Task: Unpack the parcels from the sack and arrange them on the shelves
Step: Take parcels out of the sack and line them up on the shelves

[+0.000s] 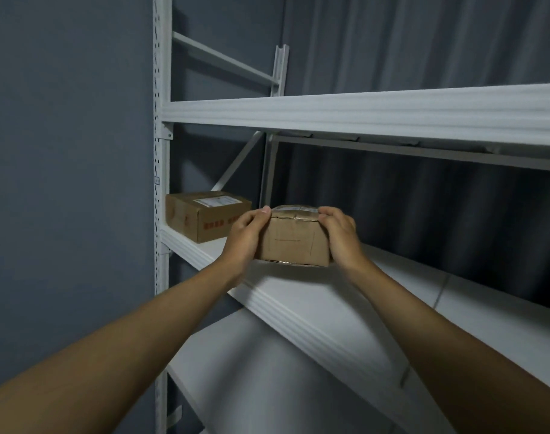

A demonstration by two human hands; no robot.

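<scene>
left hand (247, 236) grips the left end of a small box (294, 242) | right hand (341, 234) grips its right end, thumbs over the top edge | box sits at the front of the middle shelf (298, 305), contact unclear | second box (206, 214) rests at the shelf's left end, near but apart

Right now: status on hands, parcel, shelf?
Left hand and right hand clamp small parcel at its sides, over middle shelf front. Labelled box already shelved at left, apart. Nothing blocking.
</scene>
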